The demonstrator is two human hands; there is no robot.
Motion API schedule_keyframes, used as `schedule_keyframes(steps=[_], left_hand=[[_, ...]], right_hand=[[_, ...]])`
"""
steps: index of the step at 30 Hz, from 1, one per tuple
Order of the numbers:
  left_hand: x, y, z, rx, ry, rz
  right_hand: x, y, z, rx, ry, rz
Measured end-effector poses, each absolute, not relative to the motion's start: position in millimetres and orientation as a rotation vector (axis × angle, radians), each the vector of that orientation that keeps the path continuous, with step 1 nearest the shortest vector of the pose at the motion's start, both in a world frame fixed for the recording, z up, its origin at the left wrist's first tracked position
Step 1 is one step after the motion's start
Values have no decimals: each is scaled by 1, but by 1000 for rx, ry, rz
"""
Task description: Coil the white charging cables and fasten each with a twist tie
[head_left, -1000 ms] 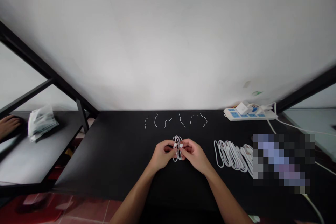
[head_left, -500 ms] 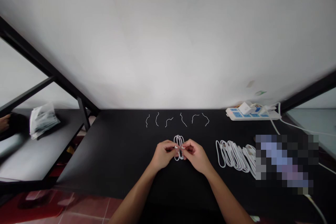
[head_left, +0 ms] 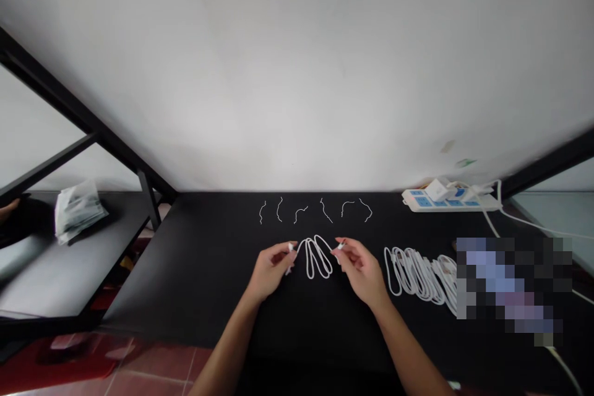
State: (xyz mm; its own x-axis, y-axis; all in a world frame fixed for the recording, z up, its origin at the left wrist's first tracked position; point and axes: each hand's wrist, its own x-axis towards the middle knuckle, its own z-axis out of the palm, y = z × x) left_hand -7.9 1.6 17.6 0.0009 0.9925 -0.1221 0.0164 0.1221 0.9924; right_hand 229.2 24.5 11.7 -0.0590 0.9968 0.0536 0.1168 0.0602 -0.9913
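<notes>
Six thin white wire pieces [head_left: 279, 209] sit in a tidy row near the far edge of a black tabletop [head_left: 195, 272], all squiggly and set apart from each other. Closer in, one white cable [head_left: 318, 258] droops in a few long loops right between the hands, and I can't tell from up here if the loops touch the table. Left hand [head_left: 271, 270] is mostly closed in a pinch, thumb and fingers on a small white plug end [head_left: 290, 247]. Right hand [head_left: 362, 272] pinches the same way on another plug end [head_left: 341, 246]. So that's one cable in hand, while a big pile of white cables [head_left: 415, 275] lies off to the right with neither hand on it. Past that there's a white power strip [head_left: 417, 201] with a white charger [head_left: 439, 190] plugged in, and a patch on the right is pixelated so I can't see what's there
</notes>
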Motion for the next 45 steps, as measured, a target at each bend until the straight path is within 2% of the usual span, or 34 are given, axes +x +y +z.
schedule_keyframes(steps=[7,12,41,45], left_hand=[[-108,-21,17,959,1603,1343],[-144,-35,8,859,1817,1505],[-139,-34,0,898,1890,1502],[-138,-34,3,903,1900,1484]], right_hand=[[268,26,15,-1436,-1382,905],[281,25,10,-1602,-1417,679],[270,22,5,-1694,-1471,767],[270,24,10,-1682,-1570,686]])
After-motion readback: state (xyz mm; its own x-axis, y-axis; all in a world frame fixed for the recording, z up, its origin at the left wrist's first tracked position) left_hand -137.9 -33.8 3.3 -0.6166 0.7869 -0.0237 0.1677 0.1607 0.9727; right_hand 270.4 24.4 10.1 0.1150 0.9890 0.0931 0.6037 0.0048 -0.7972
